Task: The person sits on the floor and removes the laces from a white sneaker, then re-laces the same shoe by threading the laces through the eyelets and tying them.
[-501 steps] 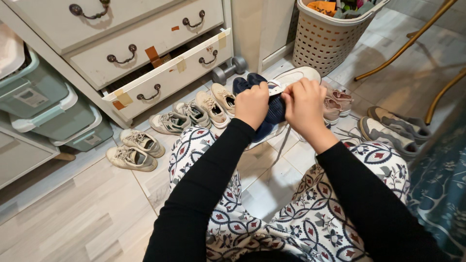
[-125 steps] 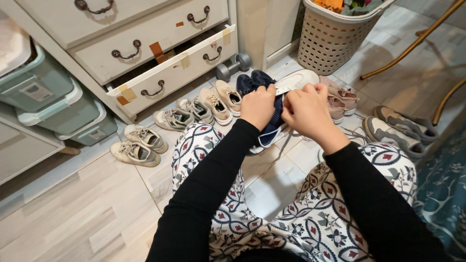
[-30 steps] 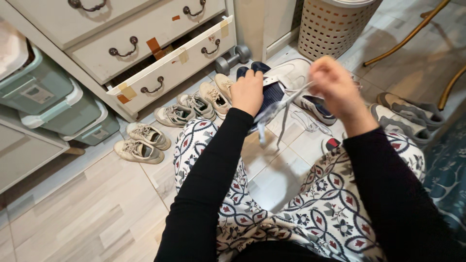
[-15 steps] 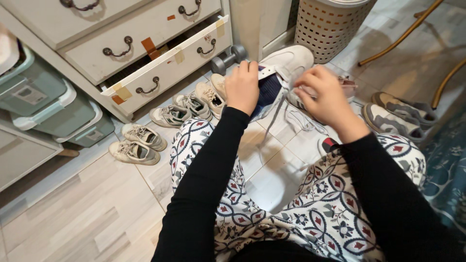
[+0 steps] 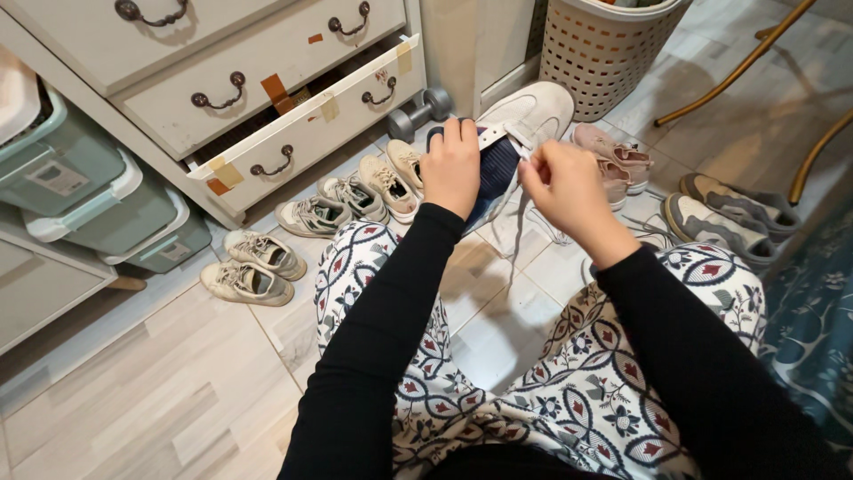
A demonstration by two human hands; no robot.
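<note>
tiled floor (image 5: 498,333); left hand (image 5: 451,167) wrapped around navy shoe (image 5: 494,171), right hand (image 5: 562,182) pinching white lace (image 5: 514,220).

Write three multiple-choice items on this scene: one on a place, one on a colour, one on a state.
1. Where does the grey dumbbell lie?
A. on the floor between the drawer unit and the laundry basket
B. inside the basket
C. on the person's lap

2. What colour is the shoe held in the hands?
A. red and black
B. navy and white
C. all green

3. How is the lowest drawer of the unit?
A. shut flush
B. taken out and lying on the floor
C. pulled partly open

Answers: 1 A, it rests on the tiles just left of the laundry basket, by the drawer's corner. 2 B, the left hand grips a navy upper with a white sole, while the right hand pinches its white lace. 3 C, its front juts out at an angle with a dark gap behind.
</note>
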